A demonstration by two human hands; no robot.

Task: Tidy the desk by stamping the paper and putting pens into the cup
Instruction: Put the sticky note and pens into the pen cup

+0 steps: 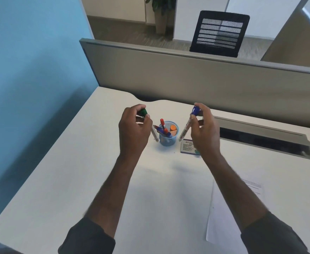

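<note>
A blue mesh cup [168, 138] stands on the white desk [77, 171] with several pens and an orange item inside. My left hand [133, 128] grips a green-capped pen [151, 125] just left of the cup, tip down. My right hand [204, 129] holds a blue-capped pen [188, 124] just right of the cup, also pointing down. A white sheet of paper [222, 213] lies at the front right, partly under my right forearm. No stamp can be made out.
A small printed card or box [188, 146] lies right of the cup, partly behind my right hand. A cable tray with a raised lid [264, 136] runs along the back right. A grey partition [187, 77] bounds the desk's far edge; a blue wall is on the left.
</note>
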